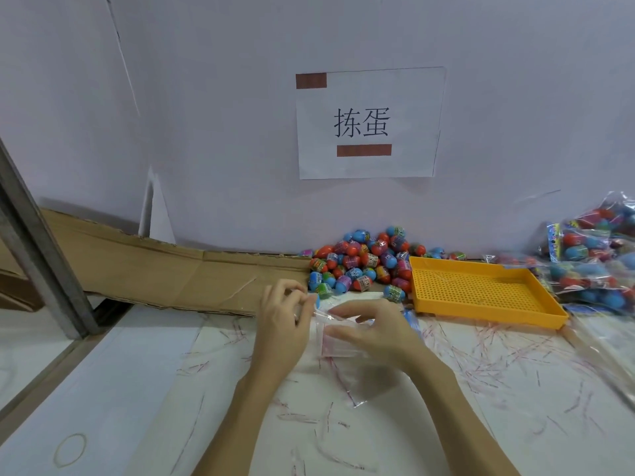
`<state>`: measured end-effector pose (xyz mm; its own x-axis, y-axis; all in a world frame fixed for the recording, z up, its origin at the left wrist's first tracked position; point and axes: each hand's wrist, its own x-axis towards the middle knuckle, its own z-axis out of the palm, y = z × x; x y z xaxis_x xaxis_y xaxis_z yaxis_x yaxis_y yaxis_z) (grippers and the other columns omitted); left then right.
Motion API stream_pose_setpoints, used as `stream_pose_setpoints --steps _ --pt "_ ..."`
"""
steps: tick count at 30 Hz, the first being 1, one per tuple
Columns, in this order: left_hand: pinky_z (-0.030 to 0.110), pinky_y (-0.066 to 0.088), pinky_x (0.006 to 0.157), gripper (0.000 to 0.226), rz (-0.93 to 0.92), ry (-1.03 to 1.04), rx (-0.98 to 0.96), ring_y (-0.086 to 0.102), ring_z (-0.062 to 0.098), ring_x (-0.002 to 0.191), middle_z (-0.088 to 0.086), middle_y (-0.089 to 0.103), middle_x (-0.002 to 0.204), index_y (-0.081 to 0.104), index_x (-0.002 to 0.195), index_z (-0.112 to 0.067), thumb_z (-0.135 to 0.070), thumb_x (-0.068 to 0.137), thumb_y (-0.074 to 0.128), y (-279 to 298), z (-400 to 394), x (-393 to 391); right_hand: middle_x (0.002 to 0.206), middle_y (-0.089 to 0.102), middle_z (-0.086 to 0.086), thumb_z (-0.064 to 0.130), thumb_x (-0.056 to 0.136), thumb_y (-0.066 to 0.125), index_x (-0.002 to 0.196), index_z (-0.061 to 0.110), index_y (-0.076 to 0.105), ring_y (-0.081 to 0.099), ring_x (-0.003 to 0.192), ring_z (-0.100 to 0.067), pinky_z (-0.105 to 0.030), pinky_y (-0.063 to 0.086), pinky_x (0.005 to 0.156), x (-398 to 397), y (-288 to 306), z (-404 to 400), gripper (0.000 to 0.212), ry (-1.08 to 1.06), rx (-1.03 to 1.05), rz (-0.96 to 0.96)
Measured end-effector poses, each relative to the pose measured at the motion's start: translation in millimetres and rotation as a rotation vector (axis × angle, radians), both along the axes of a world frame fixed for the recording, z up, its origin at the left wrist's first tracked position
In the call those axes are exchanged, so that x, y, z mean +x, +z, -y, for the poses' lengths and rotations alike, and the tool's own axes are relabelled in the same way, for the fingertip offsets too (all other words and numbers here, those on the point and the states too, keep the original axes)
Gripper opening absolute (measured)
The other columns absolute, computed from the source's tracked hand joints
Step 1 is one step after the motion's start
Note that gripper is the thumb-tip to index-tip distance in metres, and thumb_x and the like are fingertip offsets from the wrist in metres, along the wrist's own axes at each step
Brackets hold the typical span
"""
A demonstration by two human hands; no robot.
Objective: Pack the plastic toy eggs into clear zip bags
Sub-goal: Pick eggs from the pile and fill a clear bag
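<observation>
Your left hand pinches the bag edge; your right hand rests spread on it, near the table's back edge beside the eggs.

The white bench bears a heap of eggs against the back wall, with a yellow tray just to its right. Filled bags pile at the far right. Cardboard lies along the back left. A stack of clear bags sits mid-bench, red strips scattered around, and a rubber band lies near the front left.
</observation>
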<state>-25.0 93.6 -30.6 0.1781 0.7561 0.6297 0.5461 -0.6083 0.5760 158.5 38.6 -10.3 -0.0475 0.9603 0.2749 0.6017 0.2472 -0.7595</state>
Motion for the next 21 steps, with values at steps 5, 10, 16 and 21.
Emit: stream_pose_setpoints --steps 5,10,16,21 --pt "0.035 0.05 0.084 0.061 0.229 -0.005 -0.217 0.057 0.013 0.101 -0.015 0.063 0.095 0.076 0.076 -0.019 -0.071 0.094 0.049 11 4 -3 0.096 0.076 0.024 0.035 0.095 0.069 0.098 0.03 0.083 0.068 0.095 0.006 -0.02 0.054 0.082 -1 0 -2 0.015 -0.05 0.143 -0.029" --pt "0.032 0.05 0.09 0.052 0.361 -0.269 -0.423 0.065 0.012 0.1 -0.012 0.07 0.102 0.076 0.093 -0.033 -0.08 0.073 0.07 17 5 -11 0.09 0.078 0.015 0.036 0.098 0.065 0.092 0.024 0.083 0.071 0.094 -0.002 -0.024 0.059 0.077 3 7 1 0.022 -0.111 0.153 -0.316" --pt "0.015 0.053 0.064 0.009 0.571 -0.262 -0.547 0.069 0.002 0.077 -0.006 0.078 0.087 0.08 0.094 -0.026 -0.033 0.088 0.081 18 7 -9 0.088 0.078 0.01 0.047 0.096 0.061 0.086 0.029 0.083 0.07 0.09 0.0 -0.019 0.052 0.074 7 6 3 0.031 -0.142 0.018 -0.444" --pt "0.031 0.057 0.051 0.037 0.725 -0.142 -0.57 0.062 0.012 0.053 -0.001 0.07 0.064 0.067 0.076 -0.009 -0.042 0.08 0.082 22 6 -12 0.089 0.079 0.01 0.036 0.103 0.057 0.095 0.026 0.082 0.072 0.086 -0.006 -0.017 0.056 0.073 6 4 0 0.028 -0.085 -0.002 -0.413"
